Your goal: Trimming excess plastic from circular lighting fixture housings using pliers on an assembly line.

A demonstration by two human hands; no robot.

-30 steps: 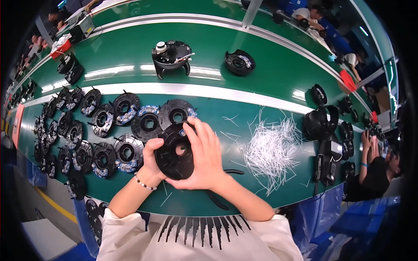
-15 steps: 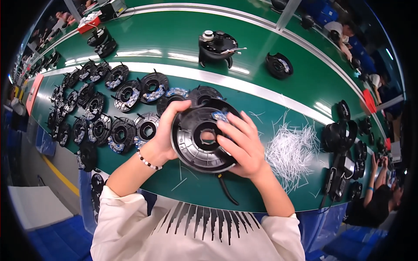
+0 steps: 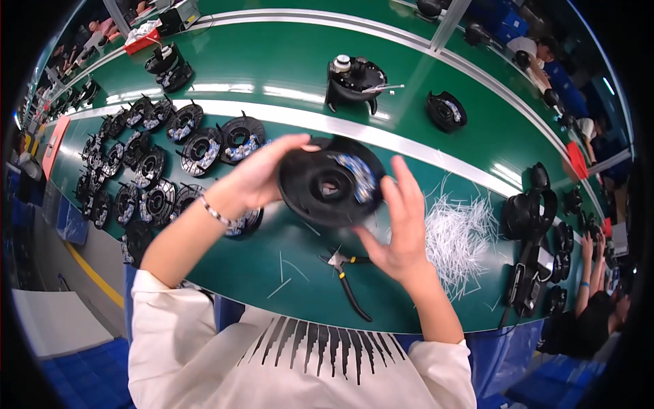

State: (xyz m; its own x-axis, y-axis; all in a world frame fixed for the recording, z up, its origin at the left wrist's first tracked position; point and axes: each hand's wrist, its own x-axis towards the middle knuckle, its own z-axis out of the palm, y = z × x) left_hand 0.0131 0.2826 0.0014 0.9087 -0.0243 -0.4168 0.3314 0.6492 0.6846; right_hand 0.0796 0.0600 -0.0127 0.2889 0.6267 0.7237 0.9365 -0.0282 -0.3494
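Where half a second ago the black round plastic part [image 3: 332, 180] faced the camera almost flat and close above the near edge of the green desk [image 3: 272, 75], it is now lifted further over the middle of the desk and tilted, so its rim reads as an oval. The left hand [image 3: 262, 176] has its grip clamped on the part's left rim, thumb over the top, while the right hand [image 3: 402, 228] has shifted to the lower right rim, its fingers spread and pressed against the edge, so both hands hold it clear of the desk. The part is a matte, ribbed disc with a round hole at its centre and a patch of pale blue-and-white pieces showing on its upper right face. Below it, black-handled pliers [image 3: 346, 279] lie on the smooth desk near the near edge, uncovered now. A loose heap of thin white plastic strips [image 3: 458, 238] lies just right of the right hand. Many similar black discs [image 3: 157, 170] lie in rows toward the left end of the desk, and a black fixture [image 3: 354, 82] stands beyond the white stripe [image 3: 422, 143] toward the far edge.
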